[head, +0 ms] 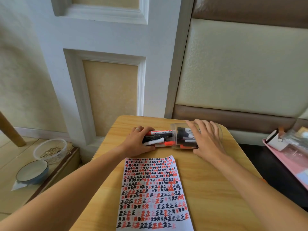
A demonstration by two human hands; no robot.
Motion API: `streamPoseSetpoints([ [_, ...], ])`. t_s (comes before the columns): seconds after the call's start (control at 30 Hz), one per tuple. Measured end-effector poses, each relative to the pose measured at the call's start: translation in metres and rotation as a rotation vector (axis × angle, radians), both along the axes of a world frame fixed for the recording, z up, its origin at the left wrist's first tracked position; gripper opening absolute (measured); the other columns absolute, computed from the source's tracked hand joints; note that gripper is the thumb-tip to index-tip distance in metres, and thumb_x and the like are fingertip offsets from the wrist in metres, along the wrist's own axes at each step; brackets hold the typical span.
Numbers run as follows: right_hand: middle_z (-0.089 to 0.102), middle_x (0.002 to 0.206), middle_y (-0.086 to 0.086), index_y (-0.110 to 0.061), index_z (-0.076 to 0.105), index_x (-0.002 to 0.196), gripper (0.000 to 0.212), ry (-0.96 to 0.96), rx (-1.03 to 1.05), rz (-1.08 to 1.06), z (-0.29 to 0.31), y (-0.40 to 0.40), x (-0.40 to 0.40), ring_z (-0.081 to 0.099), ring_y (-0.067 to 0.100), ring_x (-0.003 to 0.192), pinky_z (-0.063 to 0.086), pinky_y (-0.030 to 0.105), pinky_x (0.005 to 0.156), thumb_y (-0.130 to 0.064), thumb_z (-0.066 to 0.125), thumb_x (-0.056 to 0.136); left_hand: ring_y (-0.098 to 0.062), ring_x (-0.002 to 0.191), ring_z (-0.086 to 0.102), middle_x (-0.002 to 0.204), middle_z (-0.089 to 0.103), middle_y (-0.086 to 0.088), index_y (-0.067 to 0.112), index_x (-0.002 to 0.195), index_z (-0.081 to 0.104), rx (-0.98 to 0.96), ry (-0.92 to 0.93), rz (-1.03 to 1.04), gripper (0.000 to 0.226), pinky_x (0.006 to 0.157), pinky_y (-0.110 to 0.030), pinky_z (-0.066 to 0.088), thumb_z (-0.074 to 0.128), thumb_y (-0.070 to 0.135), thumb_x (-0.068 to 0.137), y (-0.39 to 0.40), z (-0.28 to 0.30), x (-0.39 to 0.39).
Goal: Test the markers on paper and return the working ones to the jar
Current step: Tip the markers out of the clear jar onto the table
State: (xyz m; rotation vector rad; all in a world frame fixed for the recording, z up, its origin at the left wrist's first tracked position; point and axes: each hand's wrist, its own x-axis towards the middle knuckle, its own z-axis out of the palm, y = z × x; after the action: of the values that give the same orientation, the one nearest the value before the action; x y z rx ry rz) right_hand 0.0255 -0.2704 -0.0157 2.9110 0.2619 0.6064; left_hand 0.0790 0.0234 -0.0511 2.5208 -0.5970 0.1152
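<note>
Both hands [173,139] reach forward: left clutching markers [158,137], right seemingly flat on jar [218,130].

Rows of hand-drawn marks in black and red cover the paper [154,194]; 正 readable over its lower half, upper rows too blurred to read. Just beyond the paper's far edge, printed lettering on the marker barrels [158,133], too small to make out.
</note>
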Motion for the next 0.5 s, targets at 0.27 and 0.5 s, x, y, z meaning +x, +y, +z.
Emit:
streamPoseSetpoints([
  [0.27, 0.035, 0.152, 0.004, -0.028, 0.025, 0.157, 0.117, -0.006, 0.032, -0.028, -0.005, -0.021, -0.014, 0.031, 0.028, 0.143, 0.017, 0.05, 0.124, -0.028, 0.092, 0.06, -0.022, 0.127, 0.038, 0.139, 0.046, -0.003, 0.04, 0.147, 0.039, 0.021, 0.045, 0.048, 0.077, 0.109, -0.041, 0.041, 0.078, 0.051, 0.082, -0.004, 0.002, -0.003],
  [0.5, 0.038, 0.147, 0.005, -0.026, 0.031, 0.154, 0.116, -0.041, 0.066, -0.009, -0.008, -0.012, -0.016, 0.034, 0.028, 0.138, 0.023, 0.05, 0.12, -0.022, 0.091, 0.055, -0.027, 0.136, 0.033, 0.147, 0.04, -0.007, 0.037, 0.155, 0.029, 0.088, 0.03, 0.035, 0.081, 0.113, -0.042, 0.037, 0.072, 0.049, 0.088, -0.013, 0.001, 0.001],
])
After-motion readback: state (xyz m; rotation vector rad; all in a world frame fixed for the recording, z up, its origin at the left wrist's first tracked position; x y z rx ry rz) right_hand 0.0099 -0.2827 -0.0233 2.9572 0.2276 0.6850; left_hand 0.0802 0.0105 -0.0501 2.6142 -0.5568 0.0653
